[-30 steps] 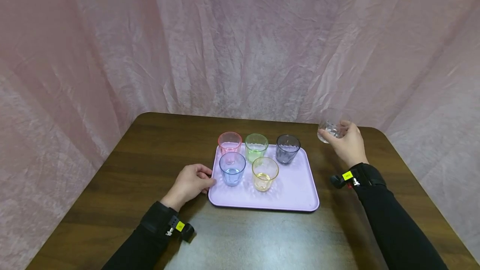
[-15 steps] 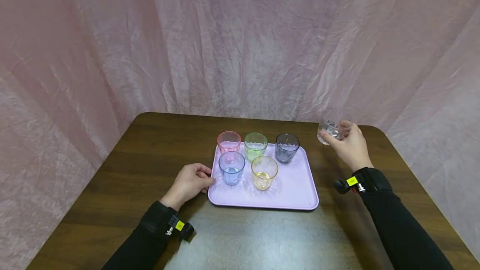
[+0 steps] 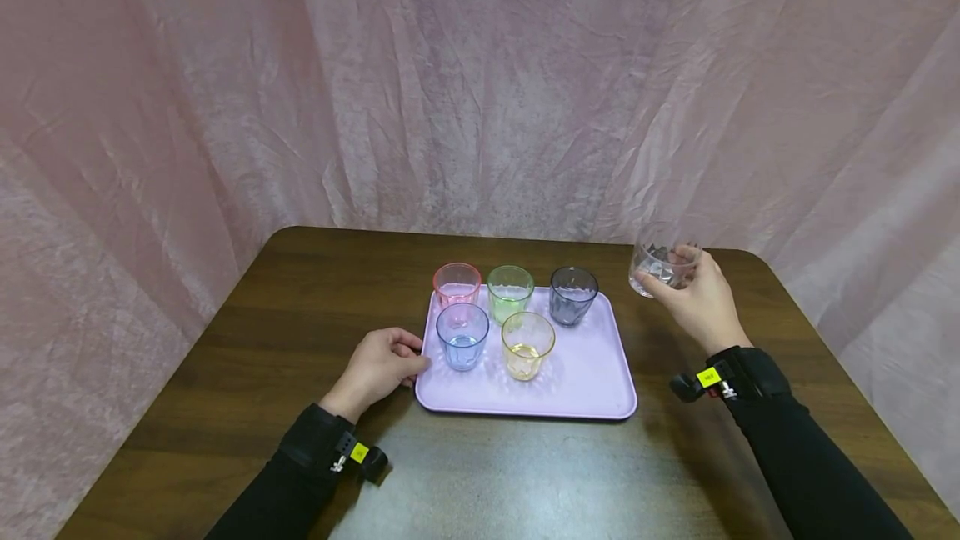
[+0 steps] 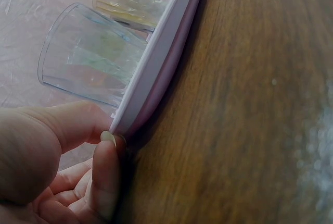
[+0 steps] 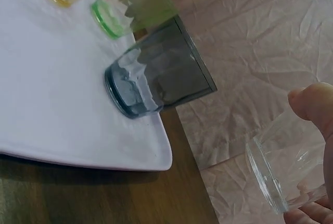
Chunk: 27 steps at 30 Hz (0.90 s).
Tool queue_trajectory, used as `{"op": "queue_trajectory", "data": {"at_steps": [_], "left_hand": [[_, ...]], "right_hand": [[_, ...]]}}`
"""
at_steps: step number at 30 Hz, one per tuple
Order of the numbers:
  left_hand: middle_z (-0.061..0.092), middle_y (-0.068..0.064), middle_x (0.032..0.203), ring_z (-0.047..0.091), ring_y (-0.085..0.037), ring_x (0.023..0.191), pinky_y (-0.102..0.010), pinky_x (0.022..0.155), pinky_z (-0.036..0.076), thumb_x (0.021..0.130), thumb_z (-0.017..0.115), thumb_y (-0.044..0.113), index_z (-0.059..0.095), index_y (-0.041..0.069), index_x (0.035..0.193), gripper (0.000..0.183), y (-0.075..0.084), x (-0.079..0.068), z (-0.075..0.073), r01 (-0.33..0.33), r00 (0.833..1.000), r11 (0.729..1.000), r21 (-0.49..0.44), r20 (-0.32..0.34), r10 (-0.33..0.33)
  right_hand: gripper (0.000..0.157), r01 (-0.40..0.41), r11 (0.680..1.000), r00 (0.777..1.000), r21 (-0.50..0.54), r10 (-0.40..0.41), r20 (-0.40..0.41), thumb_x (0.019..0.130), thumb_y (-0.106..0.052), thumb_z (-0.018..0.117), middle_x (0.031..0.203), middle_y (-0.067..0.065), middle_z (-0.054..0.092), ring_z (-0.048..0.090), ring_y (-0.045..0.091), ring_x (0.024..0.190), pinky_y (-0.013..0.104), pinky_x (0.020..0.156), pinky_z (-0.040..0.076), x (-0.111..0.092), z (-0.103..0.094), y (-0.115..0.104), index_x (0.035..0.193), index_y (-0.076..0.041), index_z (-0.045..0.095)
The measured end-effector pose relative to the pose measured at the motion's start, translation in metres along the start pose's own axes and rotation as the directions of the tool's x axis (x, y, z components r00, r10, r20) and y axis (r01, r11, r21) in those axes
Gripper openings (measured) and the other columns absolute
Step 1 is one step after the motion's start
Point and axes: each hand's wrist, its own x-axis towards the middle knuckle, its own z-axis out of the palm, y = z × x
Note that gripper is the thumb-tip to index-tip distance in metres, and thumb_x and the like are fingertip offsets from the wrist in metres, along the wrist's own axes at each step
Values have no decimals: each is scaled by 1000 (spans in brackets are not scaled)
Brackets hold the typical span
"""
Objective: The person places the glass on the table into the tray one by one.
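Observation:
My left hand (image 3: 378,367) pinches the left rim of a lilac tray (image 3: 585,382) between thumb and finger; the left wrist view shows the thumb at the rim. Standing on the tray are a red glass (image 3: 457,288), a green glass (image 3: 511,294), a dark grey glass (image 3: 573,300), a blue glass (image 3: 462,336) and a yellow glass (image 3: 528,347). To the right of the tray, my right hand (image 3: 705,302) grips a clear glass (image 3: 654,261) round its side. In the right wrist view this clear glass (image 5: 270,177) shows against the curtain, beside the dark grey glass (image 5: 156,75).
A brown wooden table (image 3: 337,282) with rounded far corners bears the tray. Behind its far edge hangs a pinkish curtain (image 3: 480,107). Bare tray surface shows at the right front, beside the yellow glass.
My right hand has moved slightly nearer to me, bringing the clear glass with it. The left hand keeps its hold on the tray, and the glasses on the tray stay put.

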Motion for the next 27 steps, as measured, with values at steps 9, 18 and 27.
{"op": "queue_trajectory", "data": {"at_steps": [9, 18, 27], "left_hand": [[64, -8, 75, 63, -20, 62, -30, 58, 57, 82, 80, 9, 66, 3, 101, 24, 1, 0, -1, 8, 1000, 1000, 8, 0, -8], [64, -8, 76, 63, -20, 63, -30, 59, 58, 82, 80, 8, 66, 3, 101, 24, 2, 0, 0, 15, 1000, 1000, 6, 3, -15], [63, -8, 75, 62, -19, 62, -29, 58, 57, 82, 80, 8, 66, 3, 101, 24, 1, -1, 0, 7, 1000, 1000, 6, -2, -7]], "right_hand": [[90, 22, 1000, 1000, 17, -22, 2, 83, -53, 76, 129, 17, 50, 53, 32, 106, 50, 85, 47, -6, 1, -8, 142, 3, 37], [86, 46, 999, 999, 15, -46, 12, 82, -52, 77, 125, 12, 52, 57, 28, 102, 39, 76, 49, -14, 5, -10, 140, 0, 41], [83, 70, 995, 997, 68, -73, 41, 84, -46, 78, 127, 15, 51, 56, 29, 106, 43, 80, 50, -25, 8, -16, 141, 0, 40]]}}
